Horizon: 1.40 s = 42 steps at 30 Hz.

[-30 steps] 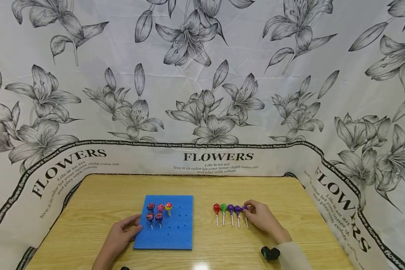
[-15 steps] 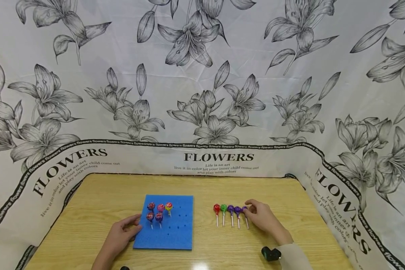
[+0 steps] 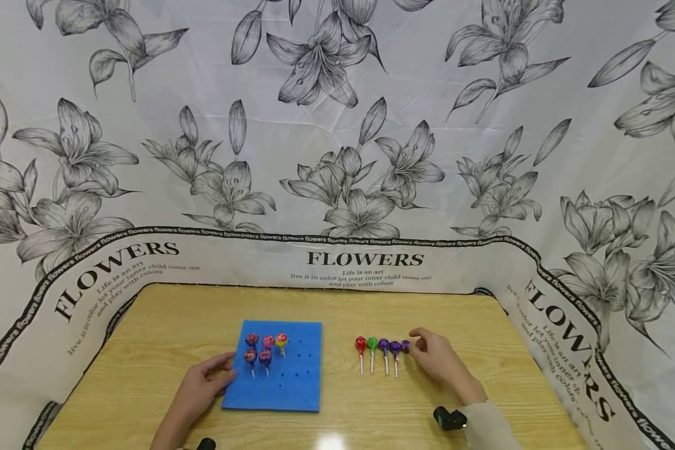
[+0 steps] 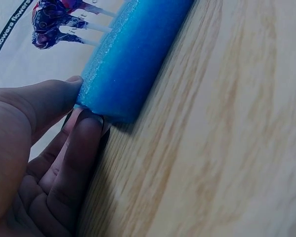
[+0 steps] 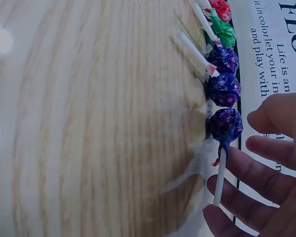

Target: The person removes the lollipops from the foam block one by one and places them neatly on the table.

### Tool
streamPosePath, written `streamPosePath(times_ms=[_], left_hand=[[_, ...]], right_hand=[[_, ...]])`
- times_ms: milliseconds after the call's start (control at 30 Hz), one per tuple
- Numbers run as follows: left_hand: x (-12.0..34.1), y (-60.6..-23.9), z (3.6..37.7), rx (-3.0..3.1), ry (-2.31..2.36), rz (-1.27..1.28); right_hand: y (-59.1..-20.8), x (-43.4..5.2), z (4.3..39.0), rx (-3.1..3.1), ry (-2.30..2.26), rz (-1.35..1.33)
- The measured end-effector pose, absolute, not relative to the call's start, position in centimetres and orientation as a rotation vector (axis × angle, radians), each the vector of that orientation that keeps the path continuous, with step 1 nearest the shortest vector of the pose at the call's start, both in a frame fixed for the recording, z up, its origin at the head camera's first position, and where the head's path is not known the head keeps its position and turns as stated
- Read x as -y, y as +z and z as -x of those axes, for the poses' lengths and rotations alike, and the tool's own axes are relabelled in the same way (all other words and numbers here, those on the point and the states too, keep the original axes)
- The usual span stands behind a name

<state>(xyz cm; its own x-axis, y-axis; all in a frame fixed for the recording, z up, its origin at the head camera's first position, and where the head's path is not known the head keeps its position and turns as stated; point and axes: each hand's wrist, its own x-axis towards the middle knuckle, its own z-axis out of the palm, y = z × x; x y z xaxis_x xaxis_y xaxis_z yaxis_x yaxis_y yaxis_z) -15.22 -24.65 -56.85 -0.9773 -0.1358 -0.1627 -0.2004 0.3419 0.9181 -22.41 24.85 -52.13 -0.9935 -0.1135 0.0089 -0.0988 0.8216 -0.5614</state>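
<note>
In the head view a blue foam board [image 3: 292,397] lies on the table, with several wrapped lollipops [image 3: 265,357] standing in its left part and small holes to the right. My left hand [image 3: 201,389] grips the board's left edge; in the left wrist view the thumb [image 4: 64,94] is on top and fingers press the end. The rightmost purple lollipop [image 5: 226,124] is at my right hand [image 3: 437,357]. Its white stick lies against the fingertips of that hand, whose fingers are spread, and the uppermost digit stands apart from the candy.
Left of my right hand, two more purple lollipops [image 3: 395,347], a green one [image 3: 372,344] and a red one [image 3: 360,344] lie in a row on the wooden table [image 3: 337,312]. A white flower-print cloth [image 3: 365,187] surrounds the table's back and sides.
The rightmost purple lollipop has shifted slightly, and its stick is now hidden behind my right hand in the head view. My left hand still holds the board.
</note>
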Motion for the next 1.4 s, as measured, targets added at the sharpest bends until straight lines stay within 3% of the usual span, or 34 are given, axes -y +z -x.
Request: streamPosePath(times_ms=[1400], left_hand=[[24.8,-57.3,15.3,-2.507,1.765,0.322]], right_hand=[[-53.3,-24.3,23.0,-2.97,-0.944,0.193]])
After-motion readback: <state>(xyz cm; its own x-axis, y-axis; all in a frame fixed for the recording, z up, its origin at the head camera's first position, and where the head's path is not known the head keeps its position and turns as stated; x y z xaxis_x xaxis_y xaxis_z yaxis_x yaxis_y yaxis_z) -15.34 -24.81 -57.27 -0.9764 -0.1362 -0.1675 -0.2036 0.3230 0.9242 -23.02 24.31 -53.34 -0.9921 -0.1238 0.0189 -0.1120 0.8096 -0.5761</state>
